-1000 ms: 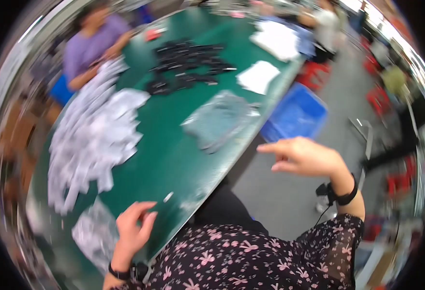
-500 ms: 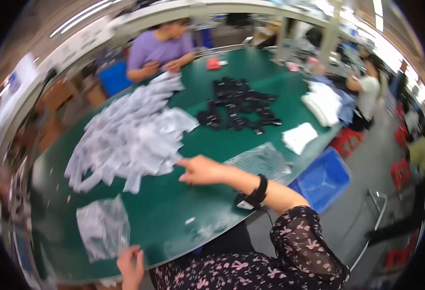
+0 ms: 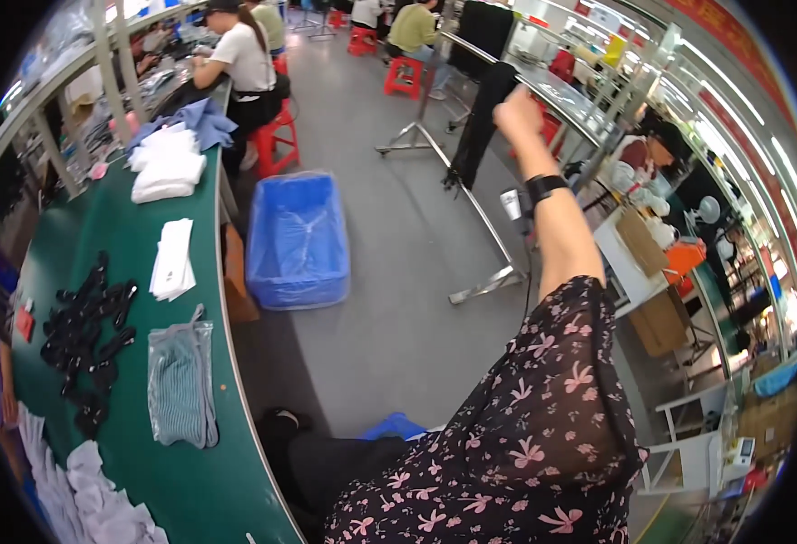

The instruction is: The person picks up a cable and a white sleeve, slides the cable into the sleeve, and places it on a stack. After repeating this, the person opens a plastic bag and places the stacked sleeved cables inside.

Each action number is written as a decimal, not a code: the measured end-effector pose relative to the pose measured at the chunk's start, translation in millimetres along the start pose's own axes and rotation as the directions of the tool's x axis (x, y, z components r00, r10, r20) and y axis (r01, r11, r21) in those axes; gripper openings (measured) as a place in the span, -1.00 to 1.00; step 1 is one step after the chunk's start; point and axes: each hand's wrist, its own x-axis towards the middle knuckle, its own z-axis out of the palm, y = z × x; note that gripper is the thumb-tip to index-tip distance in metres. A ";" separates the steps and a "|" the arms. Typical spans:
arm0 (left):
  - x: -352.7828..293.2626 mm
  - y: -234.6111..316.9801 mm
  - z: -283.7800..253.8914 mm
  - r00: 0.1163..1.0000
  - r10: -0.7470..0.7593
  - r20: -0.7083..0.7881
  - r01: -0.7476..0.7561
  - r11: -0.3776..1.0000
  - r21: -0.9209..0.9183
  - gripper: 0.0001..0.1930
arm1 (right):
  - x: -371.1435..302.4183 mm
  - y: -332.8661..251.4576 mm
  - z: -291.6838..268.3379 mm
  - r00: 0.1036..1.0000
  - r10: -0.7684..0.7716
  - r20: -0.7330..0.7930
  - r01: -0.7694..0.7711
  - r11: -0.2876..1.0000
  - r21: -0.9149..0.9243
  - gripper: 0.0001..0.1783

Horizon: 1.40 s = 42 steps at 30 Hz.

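Observation:
My right hand is raised at arm's length over the aisle, with its fingers curled and nothing visible in them. It appears beside a long black cloth hanging on a metal rack; I cannot tell whether it touches it. A black band with a small white-faced device is strapped to my wrist. My left hand is out of view. At left on the green table lie a bagged grey striped textile, folded white cloths, a heap of black straps and pale fabric pieces.
A blue bin lined with clear plastic stands on the floor by the table. Red stools and seated people are farther off. White folded cloth lies at the table's far end. Cardboard boxes stand at right.
The view has swung right, from the table to the aisle. My right hand has gone from pointing above the pale fabric to up beside the rack. My left hand has left the view.

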 end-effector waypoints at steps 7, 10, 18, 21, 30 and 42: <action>16.9 -7.4 10.5 0.996 0.071 0.047 -0.069 0.996 -0.057 -0.81 | 65.3 133.2 -54.8 0.954 0.209 -0.213 -0.245 0.956 -0.164 -0.41; 14.6 -7.4 14.3 0.993 0.111 0.031 -0.108 0.990 -0.091 -0.81 | 76.1 145.8 -49.4 0.942 0.257 -0.215 -0.294 0.942 -0.164 -0.50; -6.3 2.2 3.1 0.994 0.092 -0.051 -0.090 0.995 0.041 -0.83 | 12.7 -37.6 57.3 0.880 -0.385 0.279 0.347 0.921 0.176 -0.46; -39.1 16.4 -3.0 0.980 0.082 -0.184 -0.079 0.997 0.023 -0.85 | -147.1 -172.8 30.7 0.415 -0.825 0.384 0.544 0.563 0.622 -0.55; -112.6 19.4 15.2 0.879 -0.235 -0.414 0.227 0.971 -0.068 -0.83 | -522.0 -380.0 -57.9 -0.530 -0.750 -0.396 0.075 -0.507 0.859 -0.42; -125.8 27.2 45.6 0.716 -0.499 -0.488 0.454 0.864 -0.218 -0.83 | -716.8 -508.1 -69.2 -0.358 -0.857 -0.370 0.274 -0.475 0.836 -0.20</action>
